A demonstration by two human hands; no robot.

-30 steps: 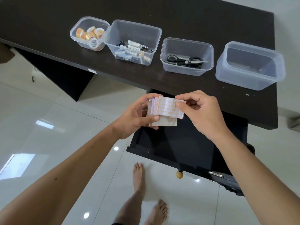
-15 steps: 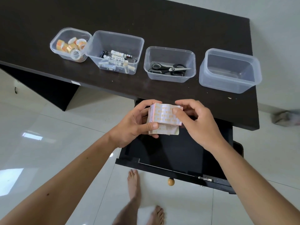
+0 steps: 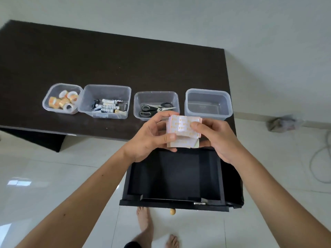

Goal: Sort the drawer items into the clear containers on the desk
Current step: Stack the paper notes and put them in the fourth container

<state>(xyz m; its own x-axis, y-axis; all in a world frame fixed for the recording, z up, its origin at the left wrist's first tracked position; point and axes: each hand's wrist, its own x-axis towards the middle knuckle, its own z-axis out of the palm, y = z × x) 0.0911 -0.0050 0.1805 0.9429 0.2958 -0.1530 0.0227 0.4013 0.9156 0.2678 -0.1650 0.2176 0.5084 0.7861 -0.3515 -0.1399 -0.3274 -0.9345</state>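
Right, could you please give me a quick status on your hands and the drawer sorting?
Left hand and right hand both holding the sticky notes above the open drawer. Right-most container holds nothing. Path clear.

sticky-note pads (image 3: 182, 130): pale pink wrapped stack, held above open black drawer (image 3: 176, 178) | four clear containers (image 3: 208, 103) in row on desk: tape rolls (image 3: 62, 102), batteries (image 3: 107, 105), scissors (image 3: 155, 109), one empty

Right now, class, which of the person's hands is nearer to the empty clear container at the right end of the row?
Right. The right hand grips the sticky-note pads just below the empty container; the left hand holds them farther left, below the scissors container.
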